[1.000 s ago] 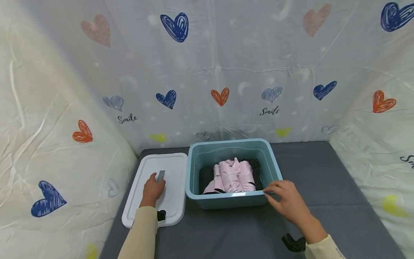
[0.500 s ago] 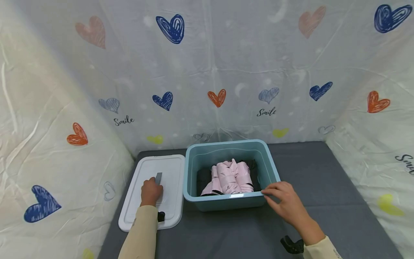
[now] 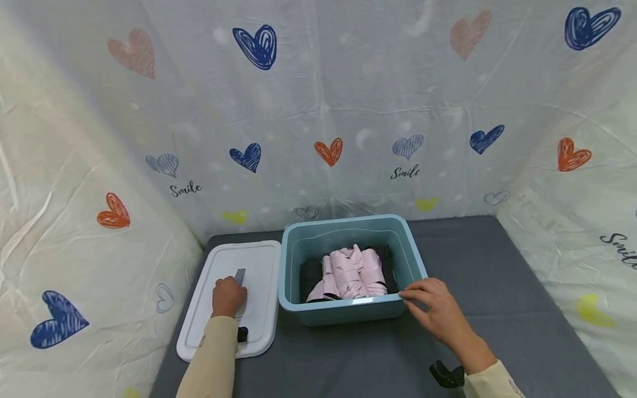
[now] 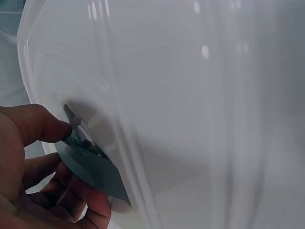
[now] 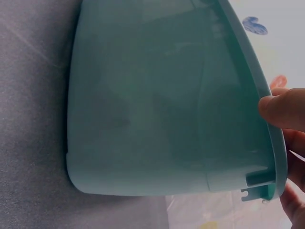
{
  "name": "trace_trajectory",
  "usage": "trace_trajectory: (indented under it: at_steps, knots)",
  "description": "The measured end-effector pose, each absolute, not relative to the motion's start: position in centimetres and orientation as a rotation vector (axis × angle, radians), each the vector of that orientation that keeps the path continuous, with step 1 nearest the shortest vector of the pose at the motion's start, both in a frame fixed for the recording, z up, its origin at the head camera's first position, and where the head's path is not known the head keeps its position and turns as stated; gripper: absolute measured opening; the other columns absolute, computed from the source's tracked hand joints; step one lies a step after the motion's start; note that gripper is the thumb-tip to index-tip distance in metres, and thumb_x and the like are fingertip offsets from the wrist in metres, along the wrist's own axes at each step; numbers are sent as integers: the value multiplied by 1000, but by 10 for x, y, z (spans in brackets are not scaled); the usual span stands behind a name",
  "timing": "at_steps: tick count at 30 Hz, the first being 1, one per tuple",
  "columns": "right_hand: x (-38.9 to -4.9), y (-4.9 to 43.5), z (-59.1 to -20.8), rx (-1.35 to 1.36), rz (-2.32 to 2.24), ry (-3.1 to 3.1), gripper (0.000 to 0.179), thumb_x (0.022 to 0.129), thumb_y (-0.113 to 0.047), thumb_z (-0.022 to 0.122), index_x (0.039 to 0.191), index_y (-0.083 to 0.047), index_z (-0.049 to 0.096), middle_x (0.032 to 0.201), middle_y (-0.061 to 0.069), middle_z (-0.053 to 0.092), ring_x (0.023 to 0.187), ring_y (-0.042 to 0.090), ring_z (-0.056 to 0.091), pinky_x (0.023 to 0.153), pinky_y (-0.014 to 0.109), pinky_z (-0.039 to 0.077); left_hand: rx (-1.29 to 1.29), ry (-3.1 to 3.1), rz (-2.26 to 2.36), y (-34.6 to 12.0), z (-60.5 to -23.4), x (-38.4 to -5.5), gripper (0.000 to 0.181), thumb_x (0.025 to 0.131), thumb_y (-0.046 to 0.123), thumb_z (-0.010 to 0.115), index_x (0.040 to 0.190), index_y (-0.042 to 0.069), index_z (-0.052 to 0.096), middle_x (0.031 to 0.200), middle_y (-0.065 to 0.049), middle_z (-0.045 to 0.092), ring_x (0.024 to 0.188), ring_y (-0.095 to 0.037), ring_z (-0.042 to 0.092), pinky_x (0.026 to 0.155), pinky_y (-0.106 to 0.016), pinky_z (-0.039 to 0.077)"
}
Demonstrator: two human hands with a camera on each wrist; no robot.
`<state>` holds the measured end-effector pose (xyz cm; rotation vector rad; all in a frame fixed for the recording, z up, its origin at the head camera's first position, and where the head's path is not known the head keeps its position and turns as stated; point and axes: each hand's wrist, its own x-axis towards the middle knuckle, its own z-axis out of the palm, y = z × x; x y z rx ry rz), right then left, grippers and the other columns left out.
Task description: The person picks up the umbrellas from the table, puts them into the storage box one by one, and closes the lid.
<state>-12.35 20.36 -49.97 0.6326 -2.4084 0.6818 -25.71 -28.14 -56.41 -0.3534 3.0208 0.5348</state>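
Observation:
A white lid point(image 3: 264, 298) lies flat on the table, close against the left side of a teal plastic bin point(image 3: 338, 315). My left hand point(image 3: 229, 297) grips the grey-teal handle point(image 4: 100, 171) on the lid; the left wrist view has the thumb above it and curled fingers below. Inside the bin sit several rolled pink cloth bundles point(image 3: 347, 273), with dark cloth point(image 3: 311, 276) around them. At the bin's near right corner, my right hand point(image 3: 438, 309) pinches the rim point(image 5: 259, 83), thumb on the outer side. Its other fingers are partly hidden behind the rim.
The dark grey table point(image 3: 358, 365) extends in front of the bin and to its right. White curtains point(image 3: 298, 99) printed with hearts hang behind and on both sides. Each wrist wears a black mount, the right one point(image 3: 446, 376) plainly visible.
The whole head view has shifted slightly left. My left hand's fingers have curled more closely over the lid's handle. The right hand keeps its place on the bin's rim.

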Motion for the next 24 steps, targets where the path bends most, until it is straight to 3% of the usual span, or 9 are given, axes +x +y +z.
trace_trajectory:
  at_steps: [11, 24]
  knots:
    - [-123, 203, -502, 643, 709, -2392, 34, 63, -4, 85, 93, -17, 78, 94, -3, 67, 89, 16, 58, 88, 42, 42, -269, 3028, 537, -291, -540, -253, 31, 78, 7, 50, 92, -18, 60, 86, -32, 59, 76, -39, 58, 73, -52, 47]
    - [-122, 202, -504, 621, 726, -2391, 31, 65, -6, 85, 93, -16, 78, 94, -2, 68, 88, 17, 59, 89, 45, 42, -220, 3019, 534, -302, -508, -253, 30, 80, 9, 52, 96, -14, 62, 88, -27, 63, 75, -33, 57, 72, -48, 47]
